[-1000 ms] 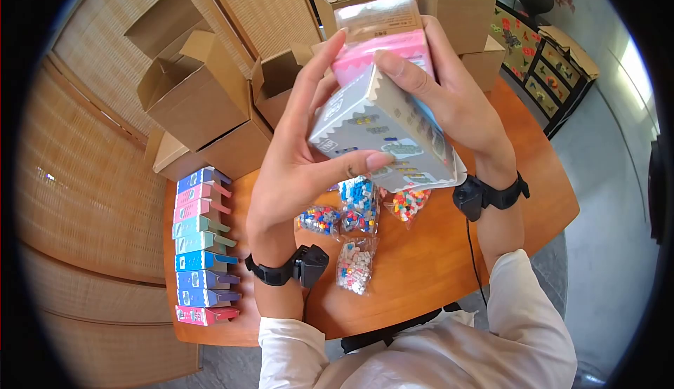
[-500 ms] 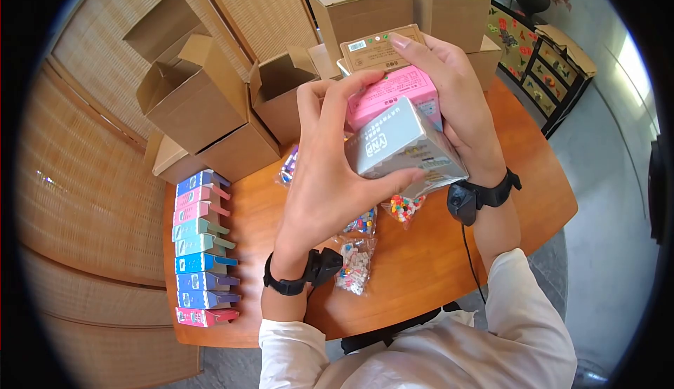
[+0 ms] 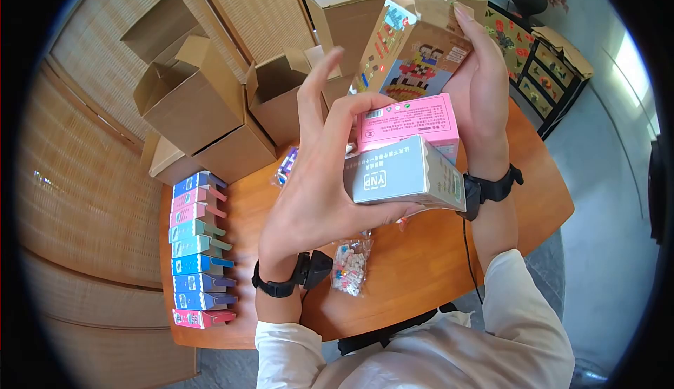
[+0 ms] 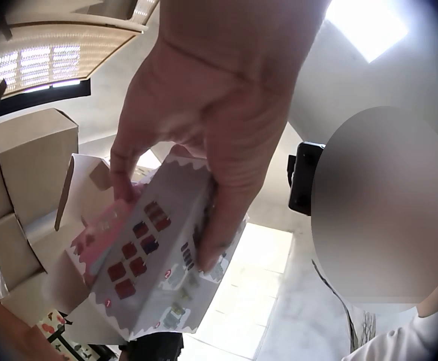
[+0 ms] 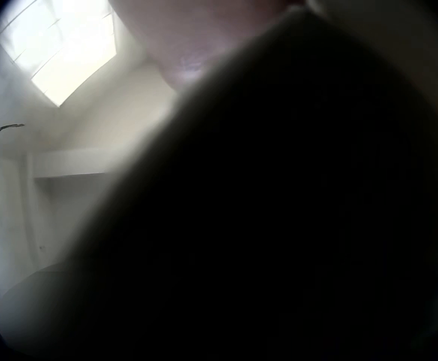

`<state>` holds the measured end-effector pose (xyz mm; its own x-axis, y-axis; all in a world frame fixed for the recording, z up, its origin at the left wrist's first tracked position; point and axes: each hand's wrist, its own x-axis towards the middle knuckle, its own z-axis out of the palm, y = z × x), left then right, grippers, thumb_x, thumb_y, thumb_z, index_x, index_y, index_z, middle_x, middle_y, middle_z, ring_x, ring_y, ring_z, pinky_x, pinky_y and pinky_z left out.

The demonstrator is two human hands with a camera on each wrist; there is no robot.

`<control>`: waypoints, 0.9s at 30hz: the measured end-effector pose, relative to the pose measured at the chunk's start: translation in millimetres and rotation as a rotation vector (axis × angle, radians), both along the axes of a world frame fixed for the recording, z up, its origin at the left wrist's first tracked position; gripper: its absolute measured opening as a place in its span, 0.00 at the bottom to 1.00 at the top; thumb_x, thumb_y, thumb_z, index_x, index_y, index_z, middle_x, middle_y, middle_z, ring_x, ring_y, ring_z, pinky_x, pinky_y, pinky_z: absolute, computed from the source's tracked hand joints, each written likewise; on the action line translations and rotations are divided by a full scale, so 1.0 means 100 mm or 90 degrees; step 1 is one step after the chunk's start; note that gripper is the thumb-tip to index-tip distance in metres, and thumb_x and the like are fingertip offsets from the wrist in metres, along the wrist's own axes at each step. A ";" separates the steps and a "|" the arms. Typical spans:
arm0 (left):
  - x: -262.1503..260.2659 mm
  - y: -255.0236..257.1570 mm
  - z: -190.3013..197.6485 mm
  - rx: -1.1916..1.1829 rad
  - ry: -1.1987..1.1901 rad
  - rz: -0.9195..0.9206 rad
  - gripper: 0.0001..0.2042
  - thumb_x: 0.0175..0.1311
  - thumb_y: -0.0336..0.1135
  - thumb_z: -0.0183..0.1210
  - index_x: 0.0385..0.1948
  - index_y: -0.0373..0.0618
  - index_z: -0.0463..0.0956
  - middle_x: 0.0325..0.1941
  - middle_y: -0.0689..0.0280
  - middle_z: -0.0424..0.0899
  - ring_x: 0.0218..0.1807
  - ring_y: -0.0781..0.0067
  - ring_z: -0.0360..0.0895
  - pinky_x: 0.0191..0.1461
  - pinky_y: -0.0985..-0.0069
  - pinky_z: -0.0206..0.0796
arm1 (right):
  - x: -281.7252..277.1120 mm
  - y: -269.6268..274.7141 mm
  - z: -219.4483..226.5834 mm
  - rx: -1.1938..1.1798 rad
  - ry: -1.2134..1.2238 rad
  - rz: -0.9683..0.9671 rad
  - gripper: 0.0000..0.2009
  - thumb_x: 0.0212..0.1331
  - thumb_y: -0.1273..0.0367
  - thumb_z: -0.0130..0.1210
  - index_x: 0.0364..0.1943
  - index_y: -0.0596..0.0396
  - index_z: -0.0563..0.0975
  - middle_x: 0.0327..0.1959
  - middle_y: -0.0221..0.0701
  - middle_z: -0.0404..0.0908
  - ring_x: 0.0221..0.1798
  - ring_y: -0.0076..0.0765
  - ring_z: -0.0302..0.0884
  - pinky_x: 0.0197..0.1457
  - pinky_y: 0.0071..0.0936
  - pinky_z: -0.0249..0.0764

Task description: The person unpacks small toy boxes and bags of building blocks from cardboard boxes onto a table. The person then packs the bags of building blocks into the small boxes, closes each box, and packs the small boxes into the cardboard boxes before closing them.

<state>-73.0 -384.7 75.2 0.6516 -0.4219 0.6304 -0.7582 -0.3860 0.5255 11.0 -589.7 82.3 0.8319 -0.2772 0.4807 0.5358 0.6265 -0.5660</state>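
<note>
My left hand (image 3: 309,185) grips a grey carton (image 3: 390,175) with white scalloped edges and a pink carton (image 3: 411,123) stacked against it, thumb under the grey one. Its index finger sticks up apart from them. My right hand (image 3: 486,94) holds a brown carton (image 3: 421,55) with a pixel-style figure printed on it, tilted above and beyond the pink one. In the left wrist view the grey carton (image 4: 155,256) shows its printed sides below the left hand (image 4: 219,105). A dark surface blocks most of the right wrist view.
Along the table's left edge stands a row of small colourful cartons (image 3: 198,245) with their flaps out. Clear bags of small bricks lie on the table, one of mostly white pieces (image 3: 351,268) and one purple (image 3: 286,164). Large cardboard boxes (image 3: 210,101) line the back.
The brown carton has lifted away from the pink one, up and right with the right hand. The grey and pink cartons have turned and come lower, staying in the left hand.
</note>
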 end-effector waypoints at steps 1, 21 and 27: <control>0.01 0.00 0.00 -0.002 -0.001 0.002 0.47 0.35 0.41 0.85 0.64 0.41 0.71 0.75 0.49 0.58 0.81 0.53 0.55 0.73 0.60 0.65 | -0.04 0.01 0.02 -0.002 -0.001 0.002 0.18 0.74 0.65 0.54 0.61 0.62 0.76 0.60 0.34 0.80 0.61 0.31 0.76 0.67 0.32 0.70; -0.12 -0.06 0.07 -0.034 -0.213 0.010 0.39 0.38 0.35 0.84 0.57 0.41 0.72 0.80 0.44 0.48 0.59 0.50 0.82 0.61 0.58 0.78 | -0.25 0.00 0.12 -0.280 -0.462 0.014 0.20 0.62 0.64 0.68 0.51 0.65 0.77 0.53 0.44 0.79 0.57 0.42 0.82 0.64 0.37 0.78; -0.19 -0.02 0.12 0.029 -0.240 0.084 0.36 0.38 0.29 0.82 0.53 0.40 0.70 0.81 0.44 0.46 0.54 0.49 0.82 0.55 0.61 0.80 | -0.31 -0.14 0.20 -0.315 -0.513 0.015 0.16 0.62 0.70 0.67 0.51 0.64 0.80 0.55 0.44 0.79 0.58 0.43 0.82 0.65 0.39 0.78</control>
